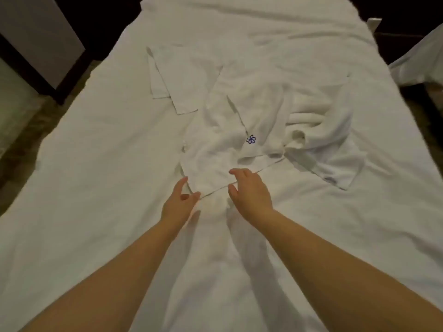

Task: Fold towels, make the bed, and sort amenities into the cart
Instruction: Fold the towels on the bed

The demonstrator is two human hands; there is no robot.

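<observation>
Seemingly early on: in the head view, crumpled towels (239,130) lie unfolded on the bed (96,144). The left hand (179,200) and right hand (250,191) hover at the near towel edge, each grip open and empty. Bed-making and sorting look undone.

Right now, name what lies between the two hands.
Head view: the near hem of the white towel, on the bed sheet, runs between left hand and right hand.
</observation>
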